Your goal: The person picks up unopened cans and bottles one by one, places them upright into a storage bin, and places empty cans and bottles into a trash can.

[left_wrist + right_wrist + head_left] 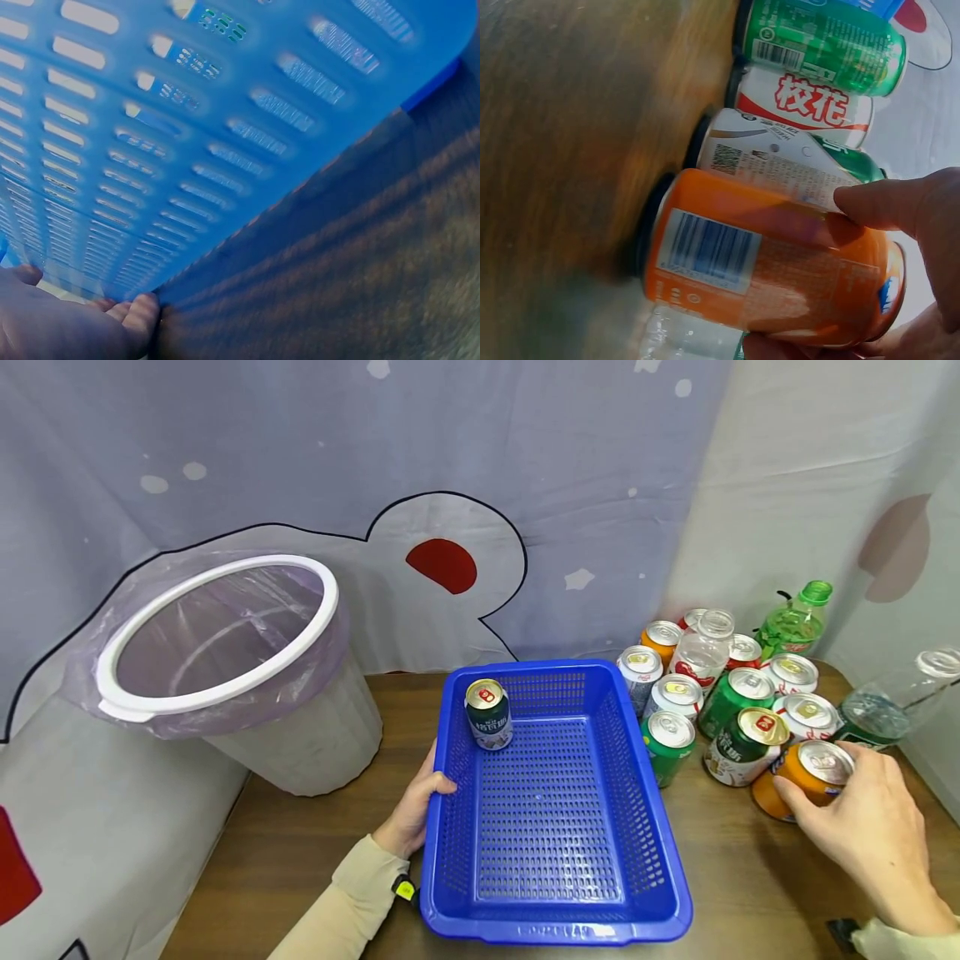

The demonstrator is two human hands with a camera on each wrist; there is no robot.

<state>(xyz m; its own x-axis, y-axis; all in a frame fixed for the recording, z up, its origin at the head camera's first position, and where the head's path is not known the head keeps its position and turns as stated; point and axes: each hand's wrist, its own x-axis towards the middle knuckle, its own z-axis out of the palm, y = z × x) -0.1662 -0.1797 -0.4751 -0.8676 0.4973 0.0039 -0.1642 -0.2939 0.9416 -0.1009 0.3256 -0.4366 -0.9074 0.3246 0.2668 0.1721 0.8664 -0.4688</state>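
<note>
My left hand (408,810) holds a blue plastic basket (547,835) by its left side, the thumb over the rim. In the left wrist view, its fingers (141,319) lie low along the slotted wall. One dark green-and-white can (490,718) stands in the basket's far left corner. On the right, my right hand (877,831) grips an orange soda can (795,781), thumb on one side and fingers around the other. The right wrist view shows the barcode on this can, with a white-and-green can (772,150) right beside it.
Several cans crowd the table right of the basket, among them a green can (667,745). Clear bottles (701,652) and a green-capless bottle (795,622) of green drink stand among and behind them. A bin (315,735) with a purple liner stands at left, before a patterned curtain (585,510).
</note>
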